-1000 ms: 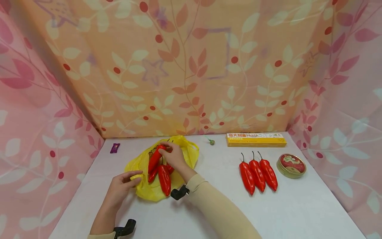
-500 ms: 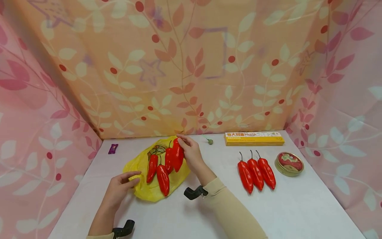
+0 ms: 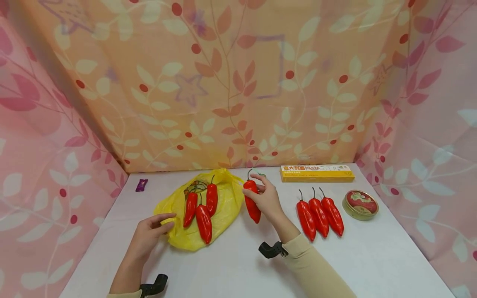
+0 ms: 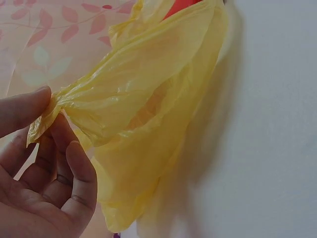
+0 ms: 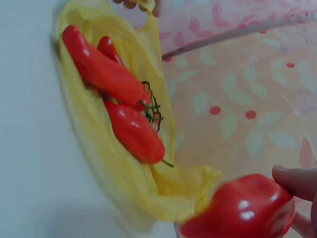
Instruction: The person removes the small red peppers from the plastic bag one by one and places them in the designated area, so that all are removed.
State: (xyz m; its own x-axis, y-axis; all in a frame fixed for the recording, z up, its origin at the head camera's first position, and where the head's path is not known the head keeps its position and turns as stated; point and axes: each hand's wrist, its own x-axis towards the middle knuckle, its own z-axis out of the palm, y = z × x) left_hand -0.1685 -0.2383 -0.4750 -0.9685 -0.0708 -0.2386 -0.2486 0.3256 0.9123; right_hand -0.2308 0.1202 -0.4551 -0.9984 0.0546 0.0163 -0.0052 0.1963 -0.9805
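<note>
Since the frame half a second ago, the right hand (image 3: pixel 268 198) has carried one pepper (image 3: pixel 252 203) rightward, off the bag (image 3: pixel 232 200); the left hand (image 3: pixel 149 231) has kept its place.

Right grip: thumb and fingers are clamped on the broad stem end. This hold leaves the body free, with the tip pointing down and toward the person. The pepper stands just right of the bag; contact between the two cannot be confirmed.

Left grip: thumb and fingers pinch a gathered fold of the bag's near-left edge. The pinch probably steadies the thin film and keeps the mouth spread. Three loose peppers (image 3: pixel 203 223) lie inside, beside a dark mesh (image 3: pixel 201 187) of unclear nature.

Three row peppers (image 3: pixel 319 217) lie side by side at right, stems away from the person, an alignment that presumably keeps them easy to count. Beside them is a tin (image 3: pixel 360 204); behind, a box (image 3: pixel 316 174).

Surface: white table (image 3: pixel 220 273), a purple packet (image 3: pixel 141 185) at far left. Room: leaf-patterned cloth (image 3: pixel 238 116) encloses the back and both sides.
</note>
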